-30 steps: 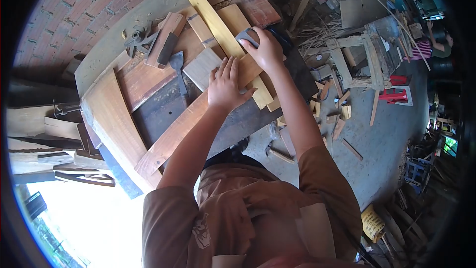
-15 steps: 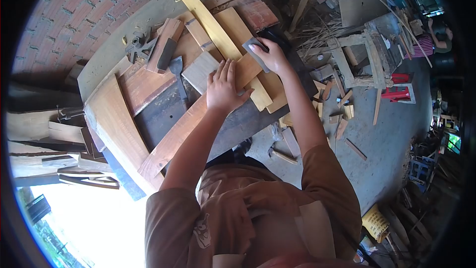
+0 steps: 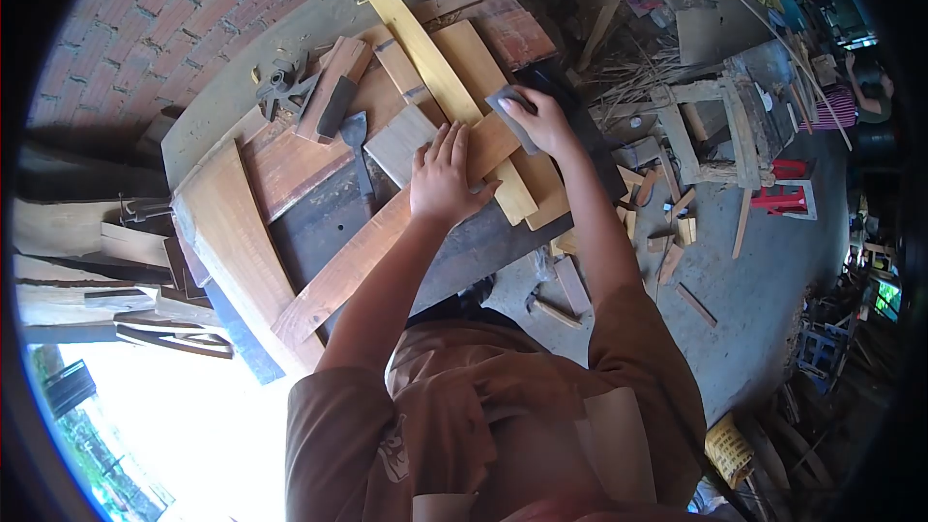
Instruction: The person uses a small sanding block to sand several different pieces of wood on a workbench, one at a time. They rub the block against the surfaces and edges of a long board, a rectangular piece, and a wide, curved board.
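My left hand (image 3: 442,179) lies flat across a long reddish-brown board (image 3: 358,246), fingers stretched out and pressing on it. At the board's far right end, my right hand (image 3: 543,124) grips a grey piece of sandpaper (image 3: 510,118) that lies against the wood. Beneath that end runs a yellow wooden strip (image 3: 425,48), next to a wider tan board (image 3: 469,53). A grey square block (image 3: 401,140) sits just beyond my left fingers. To its left rests a flat metal scraper or chisel (image 3: 360,159).
The workbench (image 3: 425,275) also carries a wood block (image 3: 333,87), a metal tool (image 3: 280,87) and a broad curved panel (image 3: 232,222). A hammer (image 3: 556,311) and offcuts lie on the floor. A wooden frame (image 3: 715,135) and red stool (image 3: 785,195) stand right. Another person (image 3: 870,101) is at far right.
The view has shifted slightly, so the bench appears a little farther right and lower. Both hands keep nearly the same places on the board, the right still gripping the sandpaper.
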The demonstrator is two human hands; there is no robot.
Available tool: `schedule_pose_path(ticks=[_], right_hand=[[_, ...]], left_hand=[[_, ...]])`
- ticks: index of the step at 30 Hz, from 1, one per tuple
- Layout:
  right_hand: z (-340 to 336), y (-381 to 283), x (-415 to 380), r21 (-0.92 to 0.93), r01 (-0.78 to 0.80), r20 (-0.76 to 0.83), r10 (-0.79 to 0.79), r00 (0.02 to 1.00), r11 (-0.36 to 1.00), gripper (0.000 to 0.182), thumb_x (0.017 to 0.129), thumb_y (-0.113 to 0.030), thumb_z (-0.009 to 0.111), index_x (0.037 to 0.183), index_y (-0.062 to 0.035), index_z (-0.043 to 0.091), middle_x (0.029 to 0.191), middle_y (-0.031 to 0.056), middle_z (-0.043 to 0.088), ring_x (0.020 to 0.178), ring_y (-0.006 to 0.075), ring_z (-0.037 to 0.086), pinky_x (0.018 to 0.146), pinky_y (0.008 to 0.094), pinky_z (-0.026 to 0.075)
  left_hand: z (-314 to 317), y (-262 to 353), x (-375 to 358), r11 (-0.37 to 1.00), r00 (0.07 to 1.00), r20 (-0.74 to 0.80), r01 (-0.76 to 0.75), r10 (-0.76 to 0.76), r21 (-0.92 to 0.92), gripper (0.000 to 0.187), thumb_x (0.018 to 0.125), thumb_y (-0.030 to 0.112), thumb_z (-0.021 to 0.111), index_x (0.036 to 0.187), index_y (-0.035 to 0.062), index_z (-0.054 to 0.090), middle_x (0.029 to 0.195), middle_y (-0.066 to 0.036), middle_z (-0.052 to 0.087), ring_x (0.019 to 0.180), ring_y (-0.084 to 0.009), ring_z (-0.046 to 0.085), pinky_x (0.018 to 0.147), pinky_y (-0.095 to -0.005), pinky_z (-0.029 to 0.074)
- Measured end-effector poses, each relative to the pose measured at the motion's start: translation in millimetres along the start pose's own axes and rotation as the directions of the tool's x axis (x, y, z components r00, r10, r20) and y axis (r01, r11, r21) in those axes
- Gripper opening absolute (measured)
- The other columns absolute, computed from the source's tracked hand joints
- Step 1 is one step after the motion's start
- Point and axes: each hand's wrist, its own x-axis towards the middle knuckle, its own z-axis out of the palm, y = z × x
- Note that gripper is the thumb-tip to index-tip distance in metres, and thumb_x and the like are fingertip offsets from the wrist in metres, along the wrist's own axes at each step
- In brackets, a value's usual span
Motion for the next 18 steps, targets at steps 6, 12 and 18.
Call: schedule_pose_path(ticks=[6,12,18], right_hand=[[-11.6,13.6,-28.7,-0.071,-0.078,-0.023,0.077,0.997,0.994,0.042,0.082,-0.029,0.062,0.107,0.0044,0.058,0.097,0.0143,0.064,0.087,0.016,0.059,0.08,0.0278,0.045],[7.0,0.5,14.8,0.001,-0.026,0.012,0.026,1.0,1.0,0.042,0.082,-0.03,0.061,0.108,0.0038,0.058,0.094,0.0134,0.064,0.088,0.0158,0.06,0.079,0.0272,0.045],[-15.9,-1.0,-42.0,-0.012,-0.169,-0.003,0.169,0.986,0.986,0.041,0.082,-0.031,0.061,0.107,0.0027,0.059,0.093,0.0117,0.065,0.085,0.0134,0.058,0.076,0.0272,0.045]], left_hand=[[2.3,-0.7,-3.8,1.0,1.0,-0.005,0.016,-0.016,-0.021,0.086,0.061,0.045,0.07,0.129,0.0051,0.036,0.132,-0.013,0.042,0.125,-0.0252,0.037,0.1,-0.042,0.03],[1.2,-1.2,-0.9,1.0,1.0,-0.015,0.015,-0.015,-0.025,0.086,0.061,0.044,0.07,0.129,0.0048,0.036,0.131,-0.013,0.043,0.125,-0.0254,0.037,0.1,-0.0425,0.029],[5.3,-2.1,-6.4,1.0,1.0,-0.004,-0.016,0.016,-0.024,0.086,0.062,0.046,0.07,0.129,0.0041,0.036,0.131,-0.012,0.043,0.125,-0.025,0.037,0.1,-0.0422,0.029]])
